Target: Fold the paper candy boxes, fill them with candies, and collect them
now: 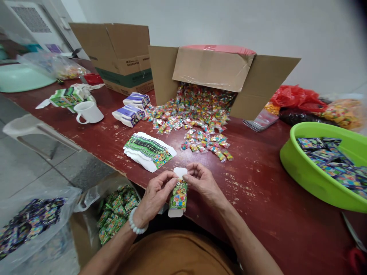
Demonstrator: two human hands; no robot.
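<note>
Both my hands hold one small green printed carton upright over the near edge of the dark red table. My left hand grips its left side with fingers curled; a white bead bracelet is on that wrist. My right hand pinches the white top flap of the carton. A stack of flat green cartons lies just beyond my hands. Further back, a pile of small wrapped candies spills from a tipped cardboard box.
A lime green basin with dark printed packets sits at the right. A white mug, purple-and-white boxes and a second cardboard box stand at the left back. Plastic bags of filled cartons sit on the floor, lower left.
</note>
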